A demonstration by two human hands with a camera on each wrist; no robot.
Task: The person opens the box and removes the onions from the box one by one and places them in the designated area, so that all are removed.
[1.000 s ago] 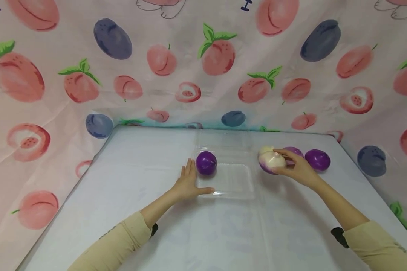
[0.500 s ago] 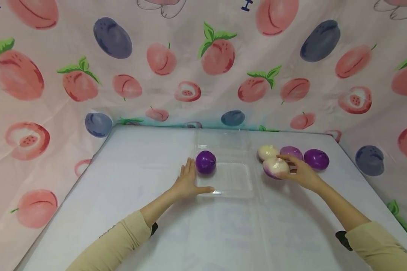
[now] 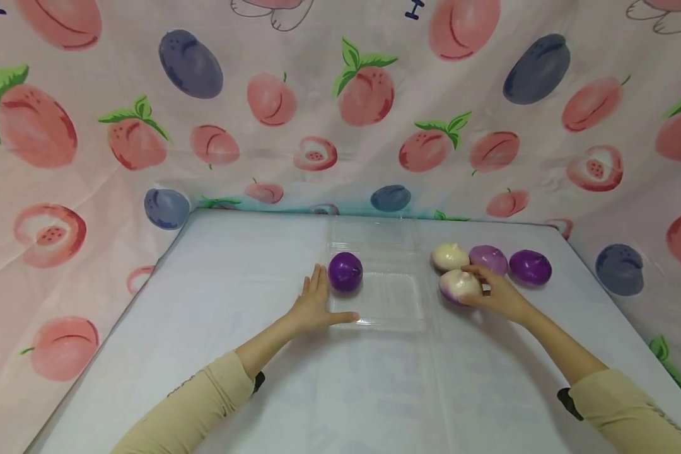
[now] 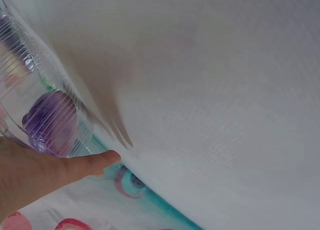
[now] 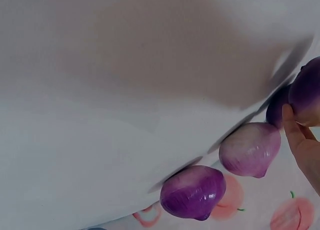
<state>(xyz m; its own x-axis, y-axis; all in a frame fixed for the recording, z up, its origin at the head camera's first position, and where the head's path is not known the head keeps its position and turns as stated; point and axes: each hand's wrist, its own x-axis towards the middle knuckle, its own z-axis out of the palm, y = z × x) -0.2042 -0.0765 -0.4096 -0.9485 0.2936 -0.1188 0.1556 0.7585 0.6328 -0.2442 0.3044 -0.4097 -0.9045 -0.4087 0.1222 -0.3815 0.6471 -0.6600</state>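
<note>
My right hand (image 3: 502, 297) grips a white-and-purple onion (image 3: 458, 287) from its right side, just in front of a row of other onions. In the right wrist view, that held onion (image 5: 307, 93) is partly cut off by the frame edge, and the fingers (image 5: 296, 135) press against it. My left hand (image 3: 312, 310) rests at the left side of a clear plastic container (image 3: 394, 302), thumb along its front rim and fingers straight. Inside the container, at its left, sits a dark purple onion (image 3: 345, 272), seen through the ribbed wall in the left wrist view.
Behind the held onion stand a cream-white onion (image 3: 449, 257), a light purple onion (image 3: 489, 259) and a dark purple onion (image 3: 530, 267). The container's clear lid (image 3: 374, 232) lies folded back toward the fruit-print curtain (image 3: 352, 170). A white cloth (image 3: 374, 384) covers the table.
My right hand has drawn the white-and-purple onion toward the front, away from the cream-white one it overlapped, and it now looks lower. My left hand has stayed at the container.
</note>
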